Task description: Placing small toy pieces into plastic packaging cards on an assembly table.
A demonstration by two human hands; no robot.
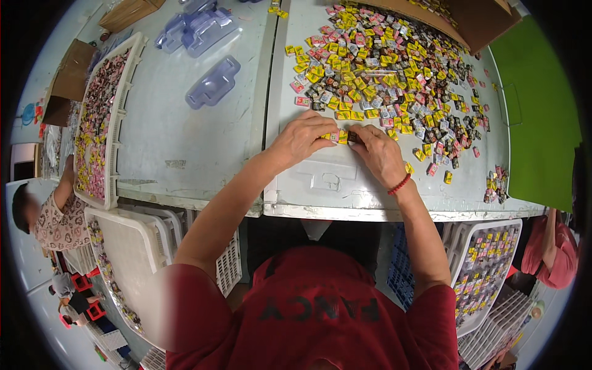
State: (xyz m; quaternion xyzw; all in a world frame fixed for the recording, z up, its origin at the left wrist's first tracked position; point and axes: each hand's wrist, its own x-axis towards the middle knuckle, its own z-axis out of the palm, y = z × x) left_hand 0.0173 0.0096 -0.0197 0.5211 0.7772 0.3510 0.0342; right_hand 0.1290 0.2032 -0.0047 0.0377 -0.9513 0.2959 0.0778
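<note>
On the table just in front of me, a short row of small packets (343,137), yellow, pink and dark, lies between my hands. My left hand (302,139) is closed, its fingertips and thumb gripping the left end of the row. At the opposite end, my right hand (379,157), with a red bracelet at the wrist, pinches a dark small packet (353,137). Nearer to me lies a clear plastic tray (327,179) with moulded recesses. Beyond my hands spreads a big loose heap of small packets (394,80) in yellow, pink, black and white.
A cardboard box (487,24) stands tipped at the far right, beside a green panel (536,111). Bluish plastic trays (213,81) lie at the far left. A white crate (114,148) holds more packets. Stacked crates (129,225) flank me; people work at both sides.
</note>
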